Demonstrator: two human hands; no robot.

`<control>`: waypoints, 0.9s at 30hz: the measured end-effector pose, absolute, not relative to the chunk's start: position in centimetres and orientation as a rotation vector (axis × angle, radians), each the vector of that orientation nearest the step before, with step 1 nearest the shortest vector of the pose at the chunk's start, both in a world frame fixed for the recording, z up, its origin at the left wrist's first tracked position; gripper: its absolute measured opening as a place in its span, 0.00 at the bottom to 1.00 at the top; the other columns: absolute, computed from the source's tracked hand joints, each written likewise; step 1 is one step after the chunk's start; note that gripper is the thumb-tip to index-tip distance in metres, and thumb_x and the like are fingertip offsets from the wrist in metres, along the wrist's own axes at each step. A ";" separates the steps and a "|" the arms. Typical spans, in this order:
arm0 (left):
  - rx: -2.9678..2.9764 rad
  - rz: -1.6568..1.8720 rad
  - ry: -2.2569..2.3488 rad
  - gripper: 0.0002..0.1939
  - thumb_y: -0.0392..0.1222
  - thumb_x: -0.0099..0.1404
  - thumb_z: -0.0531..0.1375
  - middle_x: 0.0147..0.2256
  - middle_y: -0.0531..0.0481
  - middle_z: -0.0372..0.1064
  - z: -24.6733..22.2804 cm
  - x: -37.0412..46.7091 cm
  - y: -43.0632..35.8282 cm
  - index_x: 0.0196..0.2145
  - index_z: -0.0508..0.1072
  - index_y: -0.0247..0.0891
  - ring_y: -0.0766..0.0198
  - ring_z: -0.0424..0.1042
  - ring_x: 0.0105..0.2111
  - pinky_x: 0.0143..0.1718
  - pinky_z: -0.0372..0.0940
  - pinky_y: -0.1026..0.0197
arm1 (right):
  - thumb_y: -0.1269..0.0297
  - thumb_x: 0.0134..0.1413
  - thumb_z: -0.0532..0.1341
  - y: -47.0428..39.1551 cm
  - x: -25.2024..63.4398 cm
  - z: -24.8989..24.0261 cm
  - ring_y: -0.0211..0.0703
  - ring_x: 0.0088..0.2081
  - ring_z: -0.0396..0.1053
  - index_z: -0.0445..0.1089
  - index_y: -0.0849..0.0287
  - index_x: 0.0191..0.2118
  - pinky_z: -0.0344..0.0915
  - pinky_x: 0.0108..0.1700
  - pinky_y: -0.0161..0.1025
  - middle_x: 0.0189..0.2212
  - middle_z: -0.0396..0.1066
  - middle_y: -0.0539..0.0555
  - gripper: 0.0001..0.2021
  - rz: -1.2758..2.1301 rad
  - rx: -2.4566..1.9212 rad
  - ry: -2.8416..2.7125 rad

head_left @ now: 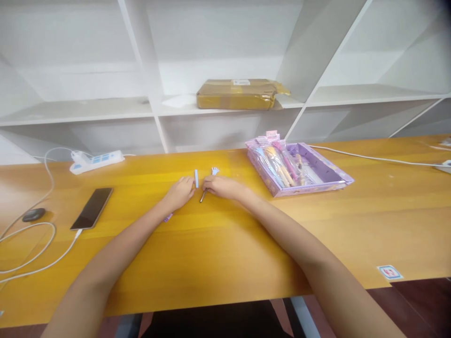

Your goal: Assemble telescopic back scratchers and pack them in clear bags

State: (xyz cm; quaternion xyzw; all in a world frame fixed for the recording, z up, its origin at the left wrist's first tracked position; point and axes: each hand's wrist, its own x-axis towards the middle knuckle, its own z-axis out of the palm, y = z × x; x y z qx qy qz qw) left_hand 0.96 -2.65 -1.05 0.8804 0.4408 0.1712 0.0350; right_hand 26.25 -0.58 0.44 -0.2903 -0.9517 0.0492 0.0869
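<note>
Over the middle of the table, my left hand is closed, its fingertips at a short light blue tube that stands nearly upright in view. Just to its right, my right hand is pinched around the middle of a small back scratcher. The light blue hand-shaped head of the back scratcher shows above my fingers, and its thin metal rod sticks out below them. A small purple piece peeks out by my left wrist, mostly hidden.
To the right is a purple box with several wrapped items. A phone on a white cable, a black mouse-like object and a power strip lie left. A taped cardboard box sits on the white shelf behind.
</note>
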 end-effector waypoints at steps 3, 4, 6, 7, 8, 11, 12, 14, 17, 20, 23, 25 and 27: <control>2.672 0.534 1.398 0.17 0.32 0.70 0.54 0.47 0.38 0.75 -1.0 0.8 -2.5 0.53 0.74 0.37 0.47 0.74 0.49 0.57 0.68 0.45 | 0.73 0.70 0.60 -0.5 26.8 0.8 0.53 0.54 0.68 0.78 0.62 0.52 0.63 0.59 0.46 0.53 0.73 0.64 0.11 0.084 -0.922 -2.795; 2.657 0.541 1.418 0.17 0.31 0.70 0.54 0.47 0.38 0.75 -0.9 0.8 -2.6 0.54 0.74 0.36 0.47 0.74 0.48 0.56 0.69 0.45 | 0.72 0.70 0.60 -0.4 27.1 0.8 0.54 0.54 0.67 0.77 0.63 0.52 0.61 0.60 0.47 0.53 0.73 0.65 0.11 0.067 -0.949 -2.782; 2.636 0.565 1.467 0.19 0.34 0.71 0.54 0.48 0.36 0.73 -0.7 0.9 -2.9 0.57 0.73 0.34 0.46 0.73 0.49 0.55 0.69 0.45 | 0.72 0.71 0.58 0.1 27.8 0.7 0.54 0.53 0.67 0.78 0.64 0.50 0.60 0.60 0.47 0.52 0.73 0.66 0.11 0.054 -0.994 -2.771; 2.641 0.577 1.484 0.20 0.36 0.73 0.54 0.51 0.34 0.72 -0.6 0.9 -3.0 0.60 0.72 0.34 0.46 0.72 0.51 0.55 0.68 0.45 | 0.71 0.72 0.57 0.4 28.0 0.6 0.53 0.52 0.67 0.78 0.63 0.49 0.59 0.59 0.47 0.50 0.74 0.65 0.11 0.056 -1.008 -2.773; 2.653 0.585 1.494 0.22 0.39 0.75 0.53 0.54 0.33 0.70 -0.5 1.0 -3.1 0.62 0.72 0.35 0.45 0.71 0.54 0.57 0.67 0.44 | 0.71 0.73 0.57 0.6 28.3 0.6 0.52 0.51 0.68 0.78 0.63 0.48 0.59 0.59 0.46 0.49 0.74 0.64 0.11 0.059 -1.019 -2.776; 2.692 0.551 1.472 0.21 0.47 0.78 0.53 0.57 0.34 0.68 -0.4 1.0 -3.2 0.62 0.75 0.41 0.44 0.67 0.57 0.61 0.64 0.41 | 0.71 0.73 0.58 1.1 28.7 0.4 0.50 0.49 0.69 0.79 0.61 0.48 0.59 0.57 0.44 0.47 0.75 0.63 0.11 0.076 -1.046 -2.786; 2.684 0.522 1.468 0.19 0.47 0.78 0.53 0.55 0.35 0.69 -0.4 0.9 -3.1 0.58 0.77 0.41 0.44 0.67 0.56 0.61 0.63 0.42 | 0.72 0.73 0.59 1.1 28.7 0.5 0.50 0.49 0.69 0.79 0.61 0.48 0.59 0.56 0.44 0.47 0.75 0.62 0.10 0.082 -1.054 -2.789; 2.648 0.472 1.486 0.15 0.42 0.77 0.53 0.50 0.36 0.72 -0.4 0.7 -2.8 0.50 0.79 0.38 0.46 0.69 0.52 0.60 0.64 0.43 | 0.72 0.72 0.60 1.1 28.8 0.8 0.50 0.49 0.70 0.79 0.59 0.47 0.59 0.54 0.42 0.47 0.76 0.60 0.10 0.090 -1.070 -2.791; 2.593 0.450 1.533 0.14 0.33 0.73 0.53 0.44 0.37 0.73 0.0 0.3 -2.3 0.48 0.77 0.36 0.47 0.72 0.48 0.55 0.67 0.46 | 0.70 0.74 0.58 0.8 29.3 2.0 0.50 0.50 0.71 0.78 0.58 0.50 0.59 0.51 0.40 0.48 0.75 0.60 0.10 0.075 -1.120 -2.754; 2.536 0.477 1.591 0.19 0.30 0.69 0.53 0.47 0.35 0.74 0.9 -0.3 -1.8 0.54 0.74 0.35 0.48 0.74 0.47 0.54 0.68 0.47 | 0.69 0.77 0.52 0.3 30.3 4.0 0.49 0.46 0.72 0.76 0.60 0.54 0.60 0.46 0.40 0.50 0.74 0.63 0.14 0.035 -1.219 -2.671; 2.495 0.499 1.638 0.17 0.33 0.71 0.53 0.48 0.35 0.73 2.9 -1.4 -1.4 0.53 0.75 0.33 0.48 0.74 0.47 0.54 0.68 0.48 | 0.67 0.78 0.50 -0.5 31.6 6.5 0.50 0.45 0.73 0.73 0.60 0.55 0.60 0.43 0.40 0.51 0.75 0.63 0.15 0.019 -1.301 -2.551; 2.506 0.528 1.622 0.16 0.36 0.74 0.50 0.46 0.38 0.72 4.9 -2.2 -1.5 0.49 0.76 0.35 0.50 0.74 0.46 0.53 0.68 0.49 | 0.66 0.78 0.50 -1.1 32.4 8.1 0.52 0.44 0.74 0.72 0.60 0.55 0.60 0.42 0.41 0.49 0.77 0.62 0.14 0.005 -1.327 -2.448; 2.542 0.620 1.569 0.16 0.39 0.77 0.48 0.44 0.41 0.71 7.1 -3.0 -2.0 0.47 0.76 0.36 0.53 0.73 0.44 0.51 0.67 0.52 | 0.64 0.78 0.50 -1.8 33.1 9.6 0.53 0.44 0.74 0.73 0.59 0.55 0.61 0.42 0.42 0.48 0.78 0.62 0.15 -0.032 -1.313 -2.359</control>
